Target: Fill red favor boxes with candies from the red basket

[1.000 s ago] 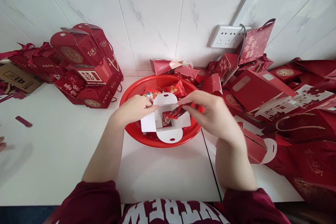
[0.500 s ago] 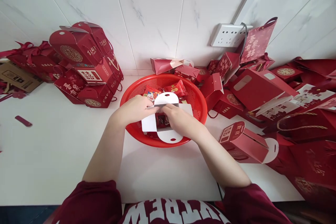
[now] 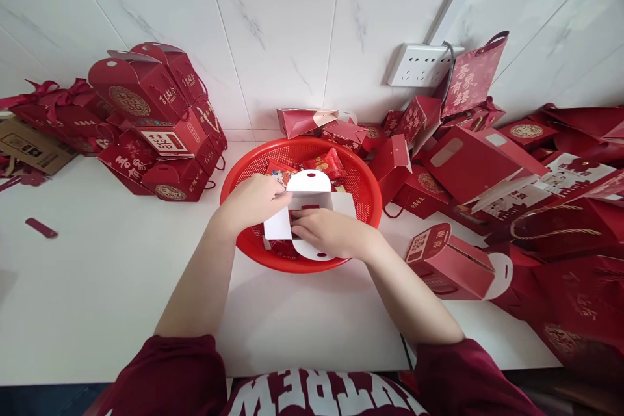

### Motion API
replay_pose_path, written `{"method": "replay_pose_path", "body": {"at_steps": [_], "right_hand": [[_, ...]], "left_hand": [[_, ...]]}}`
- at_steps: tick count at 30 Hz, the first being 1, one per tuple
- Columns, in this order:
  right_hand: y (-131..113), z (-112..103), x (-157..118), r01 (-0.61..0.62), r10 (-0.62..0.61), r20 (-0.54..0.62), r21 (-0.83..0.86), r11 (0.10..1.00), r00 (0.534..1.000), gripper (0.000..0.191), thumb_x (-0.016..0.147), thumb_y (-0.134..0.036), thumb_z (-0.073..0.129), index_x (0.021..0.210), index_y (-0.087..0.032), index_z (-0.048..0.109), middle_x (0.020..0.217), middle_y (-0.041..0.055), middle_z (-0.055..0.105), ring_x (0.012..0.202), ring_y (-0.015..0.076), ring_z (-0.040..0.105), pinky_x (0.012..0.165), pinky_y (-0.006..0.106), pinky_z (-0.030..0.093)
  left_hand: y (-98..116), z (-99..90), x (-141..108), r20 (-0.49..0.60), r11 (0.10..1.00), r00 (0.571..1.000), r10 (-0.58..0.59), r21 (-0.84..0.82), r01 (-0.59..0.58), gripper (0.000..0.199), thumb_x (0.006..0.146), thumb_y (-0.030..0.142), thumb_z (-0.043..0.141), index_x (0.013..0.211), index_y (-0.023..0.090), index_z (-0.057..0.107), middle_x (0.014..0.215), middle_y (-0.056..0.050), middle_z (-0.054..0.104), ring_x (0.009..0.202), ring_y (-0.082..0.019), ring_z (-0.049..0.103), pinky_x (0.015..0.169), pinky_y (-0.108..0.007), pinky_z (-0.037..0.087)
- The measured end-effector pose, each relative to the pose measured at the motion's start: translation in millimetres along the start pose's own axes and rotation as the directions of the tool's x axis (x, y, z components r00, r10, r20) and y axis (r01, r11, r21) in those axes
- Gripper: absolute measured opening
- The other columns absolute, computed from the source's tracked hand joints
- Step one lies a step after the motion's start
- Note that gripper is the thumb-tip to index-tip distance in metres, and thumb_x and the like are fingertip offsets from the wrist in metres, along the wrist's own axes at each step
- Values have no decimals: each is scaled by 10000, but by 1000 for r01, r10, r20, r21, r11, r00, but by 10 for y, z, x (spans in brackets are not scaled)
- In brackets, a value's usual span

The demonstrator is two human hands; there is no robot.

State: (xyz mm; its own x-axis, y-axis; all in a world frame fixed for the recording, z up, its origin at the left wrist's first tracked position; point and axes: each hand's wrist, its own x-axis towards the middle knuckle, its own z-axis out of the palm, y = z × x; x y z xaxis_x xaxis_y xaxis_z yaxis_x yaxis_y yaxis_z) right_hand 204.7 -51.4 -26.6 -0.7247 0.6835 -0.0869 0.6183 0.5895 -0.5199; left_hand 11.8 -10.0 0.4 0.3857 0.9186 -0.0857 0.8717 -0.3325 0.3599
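Note:
An open candy box with a white inside (image 3: 277, 226) stands in a red plastic basket (image 3: 228, 208), its flaps spread outward. My left hand (image 3: 256, 200) pinches the box's edge by the left flap, fingers closed and partly out of sight. Inside the box, my right hand (image 3: 331, 231) reaches down with its fingers stretched and slightly apart. Its fingertips touch red wrapped contents (image 3: 307, 208), which the hand partly covers. Red snack packets (image 3: 327, 164) lie in the basket behind the box.
Red gift boxes (image 3: 168, 110) are stacked at the left. Many more crowd the right, including an open-topped box (image 3: 453, 266). A power strip (image 3: 420, 65) is fixed to the tiled wall. A small dark red strip (image 3: 41, 228) lies on the white table (image 3: 312, 318).
My right hand has moved down and toward me inside the box, and its fingers have straightened. My left hand stays at the box's edge. The view has shifted slightly.

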Motion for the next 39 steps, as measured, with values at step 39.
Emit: {"method": "replay_pose_path", "body": {"at_steps": [39], "right_hand": [[621,14,97,-471,500,193,-177,864,844,427,949,-209,424,1359,-156,533,1217,166,695,1002,289,673,796,346,483]], "left_hand": [[-468,-347,-39,-362,901,827,-430,-114,418,350,727,396,531,470,233,359,549,-17,361,557,-156,375,511,-302,270]]}}
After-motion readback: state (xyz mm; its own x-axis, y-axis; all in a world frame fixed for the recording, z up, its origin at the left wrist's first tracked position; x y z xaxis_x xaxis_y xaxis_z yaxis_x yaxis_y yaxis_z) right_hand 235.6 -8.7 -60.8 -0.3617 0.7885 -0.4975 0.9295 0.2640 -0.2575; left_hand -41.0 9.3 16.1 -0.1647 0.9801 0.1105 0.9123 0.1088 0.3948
